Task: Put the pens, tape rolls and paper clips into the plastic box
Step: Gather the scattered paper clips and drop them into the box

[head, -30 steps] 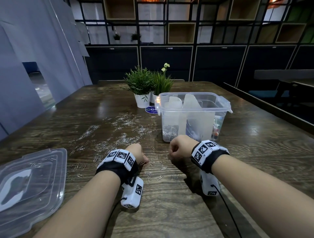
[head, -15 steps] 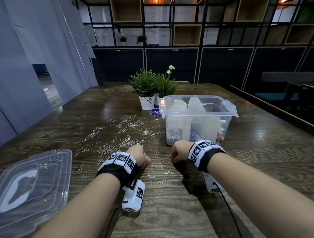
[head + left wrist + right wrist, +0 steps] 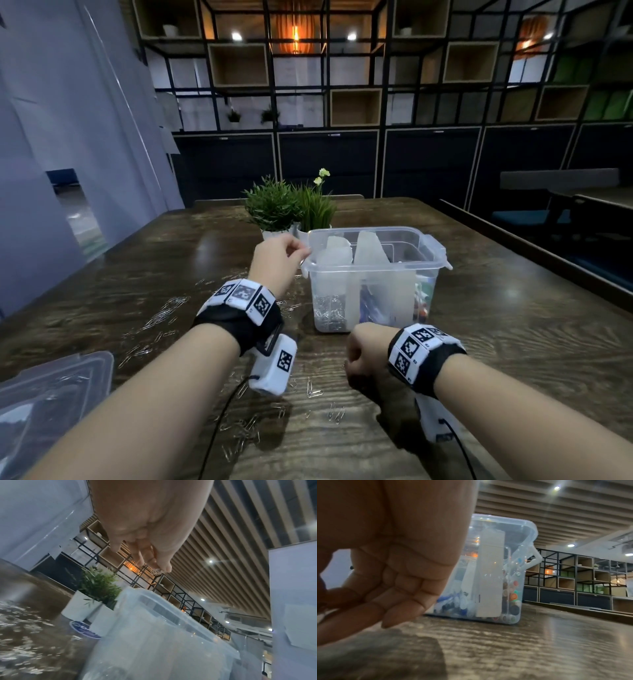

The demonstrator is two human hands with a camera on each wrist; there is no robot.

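Note:
The clear plastic box stands open mid-table, with dividers, a heap of paper clips in its left section, and pens and coloured items further right. My left hand is raised beside the box's left rim. In the left wrist view this hand pinches a few shiny clips above the box. My right hand is low in front of the box, fingers curled toward the thumb at the table top among loose clips.
Loose paper clips are scattered left of the box and between my arms. The box's clear lid lies at the near left edge. Two potted plants stand behind the box. A dark bench runs along the right.
My left hand has lifted off the table and moved forward and right to the box's left rim, pinching clips. The right hand stays low in front of the box.

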